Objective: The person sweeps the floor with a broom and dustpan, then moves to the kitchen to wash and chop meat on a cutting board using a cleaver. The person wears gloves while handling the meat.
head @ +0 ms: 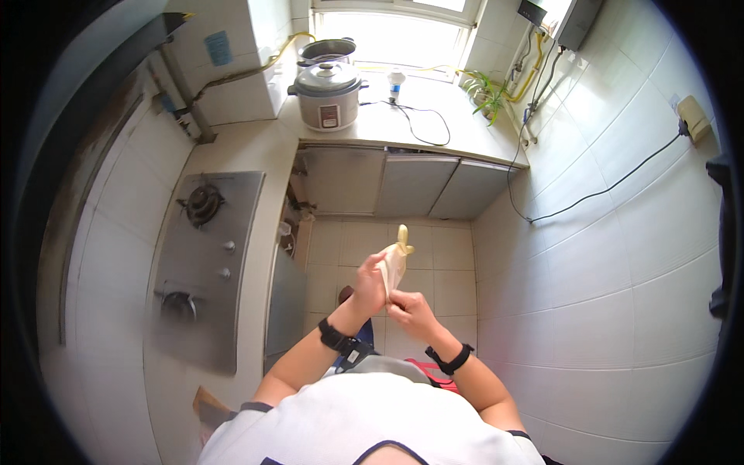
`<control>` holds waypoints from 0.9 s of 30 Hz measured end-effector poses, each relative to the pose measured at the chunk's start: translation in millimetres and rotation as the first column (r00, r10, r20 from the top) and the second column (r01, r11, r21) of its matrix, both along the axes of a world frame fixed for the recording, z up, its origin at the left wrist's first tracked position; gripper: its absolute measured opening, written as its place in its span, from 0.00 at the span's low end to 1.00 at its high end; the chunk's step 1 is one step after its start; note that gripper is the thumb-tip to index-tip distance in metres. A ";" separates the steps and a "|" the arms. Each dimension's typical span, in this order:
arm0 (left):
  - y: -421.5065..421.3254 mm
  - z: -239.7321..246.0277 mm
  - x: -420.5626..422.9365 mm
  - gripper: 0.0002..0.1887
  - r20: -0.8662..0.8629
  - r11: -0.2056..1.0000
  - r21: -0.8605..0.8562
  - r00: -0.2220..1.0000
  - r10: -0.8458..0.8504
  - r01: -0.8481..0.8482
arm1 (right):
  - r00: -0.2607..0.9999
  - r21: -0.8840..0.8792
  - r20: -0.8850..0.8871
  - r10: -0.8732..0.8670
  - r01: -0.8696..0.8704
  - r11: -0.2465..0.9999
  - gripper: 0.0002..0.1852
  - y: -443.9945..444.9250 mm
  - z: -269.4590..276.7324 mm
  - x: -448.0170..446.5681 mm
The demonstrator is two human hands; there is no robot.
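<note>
Both hands are on a cream-coloured rubber glove (395,261) in front of my body, above the tiled floor. My left hand (367,286) has its bare thumb against the near left side of the glove. Its other fingers are hidden, and I cannot tell whether they are behind the glove or inside it. Pinched in the fingers of my right hand (411,311) is the lower, cuff end. The yellowish glove fingers point away from me, some of them bunched. Each wrist wears a black strap, the left strap (343,343) carrying a small black device.
A two-burner gas hob (209,273) is set in the left counter. On the far counter (401,125) stand a rice cooker (328,99), a pot (328,51), a white bottle (396,84) and a potted plant (488,96). A cable (610,189) droops along the right wall.
</note>
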State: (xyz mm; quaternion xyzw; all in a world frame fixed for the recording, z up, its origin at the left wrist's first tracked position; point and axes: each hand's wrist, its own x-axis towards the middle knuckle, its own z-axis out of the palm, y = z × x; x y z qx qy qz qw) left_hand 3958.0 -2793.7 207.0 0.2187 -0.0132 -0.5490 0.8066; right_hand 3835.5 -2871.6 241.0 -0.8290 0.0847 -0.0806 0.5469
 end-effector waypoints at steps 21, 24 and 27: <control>-250.8 -123.8 246.4 0.18 0.409 0.838 0.509 0.912 -0.034 -0.197 | 0.980 0.093 -0.116 -0.160 0.171 0.981 0.10 -248.5 -71.0 271.9; -268.1 -156.9 290.5 0.19 0.373 0.724 0.617 0.925 0.077 -0.309 | 0.996 0.098 0.067 0.051 -0.058 0.993 0.11 -263.7 -70.4 306.5; -273.4 -166.9 304.8 0.20 0.176 0.777 0.537 0.944 0.279 -0.330 | 0.915 0.060 0.110 0.389 -0.397 0.916 0.12 -293.2 -69.8 325.4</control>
